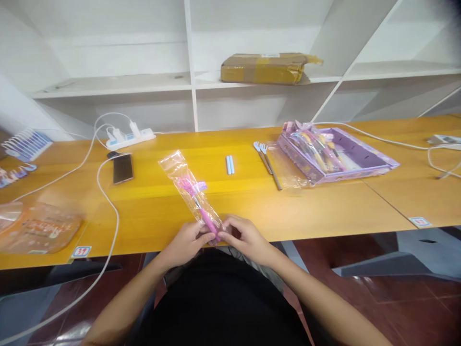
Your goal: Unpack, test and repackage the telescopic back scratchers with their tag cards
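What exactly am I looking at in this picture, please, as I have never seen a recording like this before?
There is no robot here: a person works with two bare hands, and the single picture comes from a camera worn on the head, looking forward and down. The left hand and right hand hold the near end of a clear bag with a pink-handled item inside. On the yellow table lie a phone, a power strip, two small pale sticks, two fork-like tools and, to the right, a purple tray holding more bagged items.
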A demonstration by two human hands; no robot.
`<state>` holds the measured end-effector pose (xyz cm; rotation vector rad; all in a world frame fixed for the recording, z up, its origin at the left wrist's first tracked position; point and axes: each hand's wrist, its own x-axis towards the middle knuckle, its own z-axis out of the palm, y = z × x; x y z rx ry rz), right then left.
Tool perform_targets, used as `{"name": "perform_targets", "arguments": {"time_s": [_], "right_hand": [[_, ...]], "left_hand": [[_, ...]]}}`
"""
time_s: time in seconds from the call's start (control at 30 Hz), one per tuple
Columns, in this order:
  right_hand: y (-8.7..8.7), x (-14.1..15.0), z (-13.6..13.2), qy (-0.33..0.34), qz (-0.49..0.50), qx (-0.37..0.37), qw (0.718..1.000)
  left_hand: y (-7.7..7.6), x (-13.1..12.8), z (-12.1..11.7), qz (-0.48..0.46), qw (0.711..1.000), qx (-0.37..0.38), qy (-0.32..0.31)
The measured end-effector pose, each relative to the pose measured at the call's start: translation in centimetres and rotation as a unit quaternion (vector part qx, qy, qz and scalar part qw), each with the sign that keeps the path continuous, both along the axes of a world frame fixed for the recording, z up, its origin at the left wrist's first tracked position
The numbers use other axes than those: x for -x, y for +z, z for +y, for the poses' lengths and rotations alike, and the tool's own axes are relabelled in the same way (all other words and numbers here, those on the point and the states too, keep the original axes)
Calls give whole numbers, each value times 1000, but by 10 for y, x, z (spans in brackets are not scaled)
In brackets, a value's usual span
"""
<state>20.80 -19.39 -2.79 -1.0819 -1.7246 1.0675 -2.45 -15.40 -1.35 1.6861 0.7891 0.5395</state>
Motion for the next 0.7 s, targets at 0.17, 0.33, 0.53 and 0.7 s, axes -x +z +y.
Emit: {"name": "perform_targets", "arguments": {"time_s": [0.17,0.33,0.53,0.7], "right_hand": [[-4,-1,4,-29,23,25,999],[4,-7,6,41,2,30,999],[23,-12,8,178,53,50,981],[23,-10,9,174,66,56,981]], "left_hand": [[1,-1,0,28,1000,-8,-9],[0,-1,-2,14,1000,-2,-16],[6,-2,-2,4,999,7,-31],[4,-3,-2,13,999,-14,-29]]}}
